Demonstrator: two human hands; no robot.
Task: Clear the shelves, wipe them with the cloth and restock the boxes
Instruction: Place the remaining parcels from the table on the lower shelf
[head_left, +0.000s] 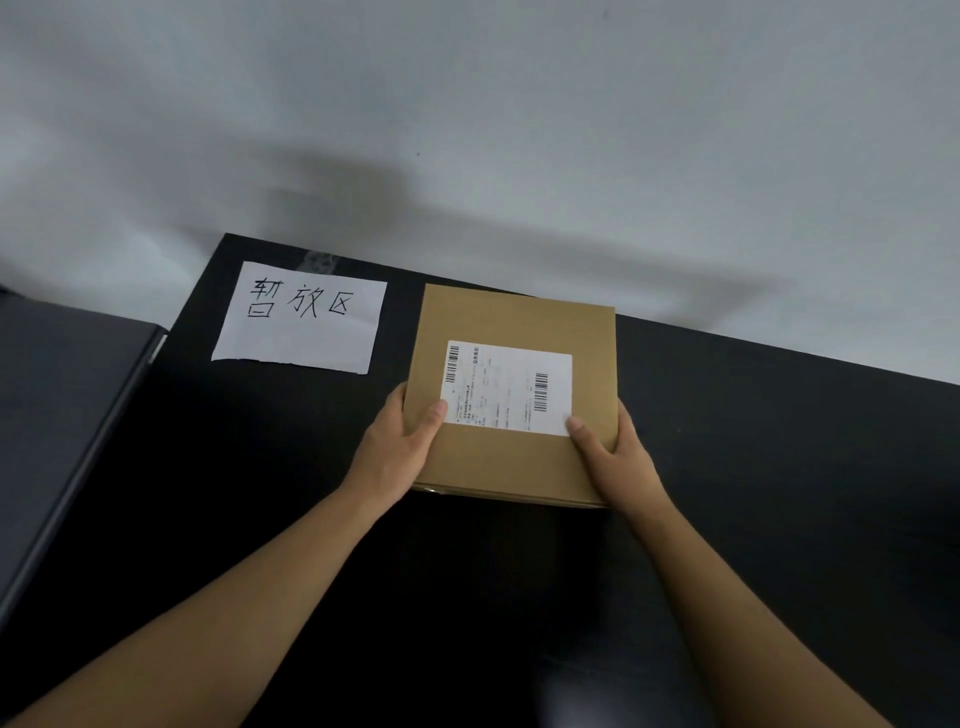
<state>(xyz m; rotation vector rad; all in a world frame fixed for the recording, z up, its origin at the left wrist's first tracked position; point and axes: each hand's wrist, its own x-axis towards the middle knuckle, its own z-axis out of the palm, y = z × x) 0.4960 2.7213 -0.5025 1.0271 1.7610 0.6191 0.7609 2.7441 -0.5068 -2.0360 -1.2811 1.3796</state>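
Being gripped at both side edges, a cardboard box (519, 312) is being held on or just above the black table (753, 441), just right of the paper sign (301, 317); whether it is touching cannot be told. The left hand (397, 441) and right hand (613, 452) are being curled round its sides, thumbs pressing near the label (506, 387). Likely risk: the box being tipped or slid onto the sign if one side is being released early.

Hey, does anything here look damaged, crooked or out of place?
Only the paper sign: its bottom edge looks ragged, as if torn. The box, gripped at its sides by the left hand and right hand, looks intact, its label flat.
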